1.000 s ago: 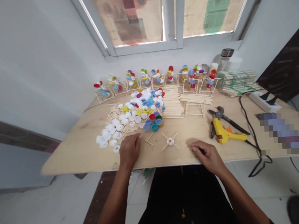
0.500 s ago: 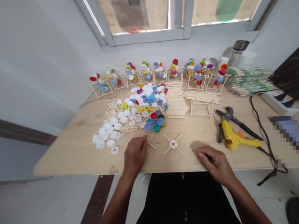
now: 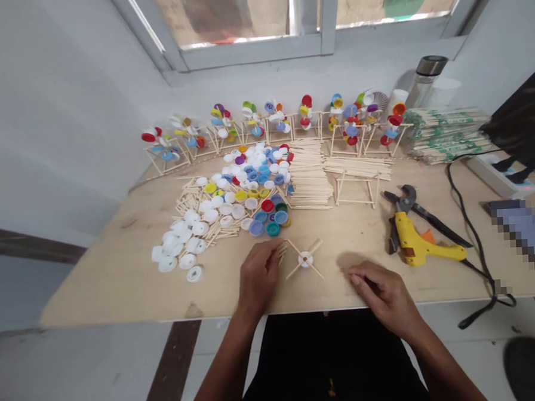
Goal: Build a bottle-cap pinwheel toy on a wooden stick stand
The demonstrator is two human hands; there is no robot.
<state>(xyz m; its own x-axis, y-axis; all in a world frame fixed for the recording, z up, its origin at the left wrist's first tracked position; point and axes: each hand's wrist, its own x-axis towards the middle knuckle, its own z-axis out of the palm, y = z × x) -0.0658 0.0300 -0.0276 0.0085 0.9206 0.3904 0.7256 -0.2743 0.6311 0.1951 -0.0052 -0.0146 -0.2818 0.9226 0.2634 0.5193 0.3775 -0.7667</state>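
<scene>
My left hand (image 3: 259,277) rests on the table with its fingers curled round a few short wooden sticks (image 3: 283,251), whose ends show past the fingertips. Just right of it lies a white bottle cap (image 3: 305,259) with sticks fanning out from it in an X. On the other side of this cross, my right hand (image 3: 380,290) is closed, thumb against the fingers, low over the table. Whatever it may hold is hidden. A heap of coloured and white bottle caps (image 3: 253,192) spreads beyond my left hand.
Stick frames with cap wheels (image 3: 305,117) line the wall. Loose sticks (image 3: 309,177) and a bare stick frame (image 3: 357,191) lie mid-table. At right are a yellow glue gun (image 3: 420,243), cutters (image 3: 411,199), a power strip (image 3: 502,176), a phone (image 3: 524,229) and a glass bottle (image 3: 425,87).
My left hand has moved right, closer to the cap cross, and the short sticks have shifted with it. My right hand stays in place. The view has shifted slightly.
</scene>
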